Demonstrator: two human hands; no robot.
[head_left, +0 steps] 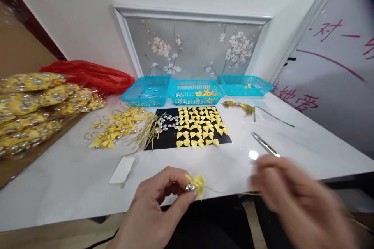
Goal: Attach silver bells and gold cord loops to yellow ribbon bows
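Observation:
My left hand (pixel 157 206) is at the table's near edge, fingers pinched on a yellow ribbon bow (pixel 198 184) with a small silver bell (pixel 189 187) against it. A thin gold cord (pixel 228 192) runs from the bow to my right hand (pixel 292 194), which is smeared by motion; its fingers seem drawn together around the cord's end. On a black mat (pixel 166 142) lie rows of yellow bows (pixel 200 126) and a cluster of silver bells (pixel 168 123).
Three turquoise baskets (pixel 147 92) stand at the back before a framed blossom picture. A pile of finished bows with cords (pixel 117 128) lies left of the mat, bagged bows (pixel 26 109) far left, scissors (pixel 264 144) and a gold cord bundle (pixel 239 106) right, a white paper slip (pixel 122 170) near front.

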